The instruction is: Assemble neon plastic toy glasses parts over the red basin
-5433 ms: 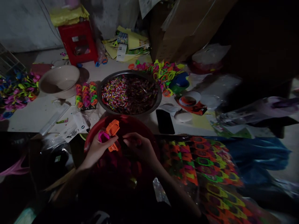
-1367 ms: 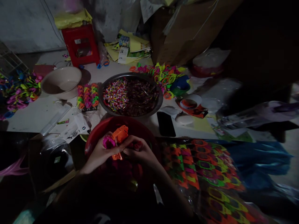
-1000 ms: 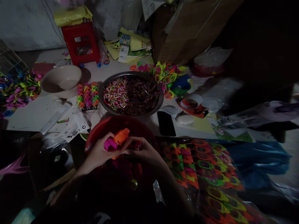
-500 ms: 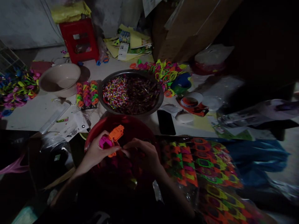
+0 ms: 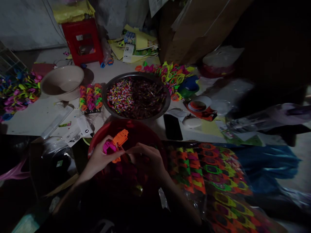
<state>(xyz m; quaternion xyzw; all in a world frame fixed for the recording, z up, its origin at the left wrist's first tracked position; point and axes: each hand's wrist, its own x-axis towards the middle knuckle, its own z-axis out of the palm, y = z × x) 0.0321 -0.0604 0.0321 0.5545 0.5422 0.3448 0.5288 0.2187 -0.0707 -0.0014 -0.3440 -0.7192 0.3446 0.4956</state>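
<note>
My left hand (image 5: 99,159) is closed around an orange plastic toy watch (image 5: 120,138) and a magenta plastic piece (image 5: 109,147), which looks like another toy watch curled round. The orange strap sticks up above the fingers, and its lower end shows below the thumb. Beside it, my right hand (image 5: 151,158) has thumb and forefinger pinched close to the left thumb tip; what lies in that pinch is too dark to make out. Both hands are over a deep red basin (image 5: 96,133), with dim magenta and yellow pieces inside it.
Beyond the basin stands a metal bowl (image 5: 167,105) of small wrapped sweets. A beige bowl (image 5: 46,87), a phone (image 5: 173,127), a tape roll (image 5: 200,103) and a red stool (image 5: 97,42) are on the table. Bagged toy watches (image 5: 213,168) lie at the right.
My right hand has shifted very slightly, its pinch staying by the left thumb. The left hand and the orange toy watch have barely moved.
</note>
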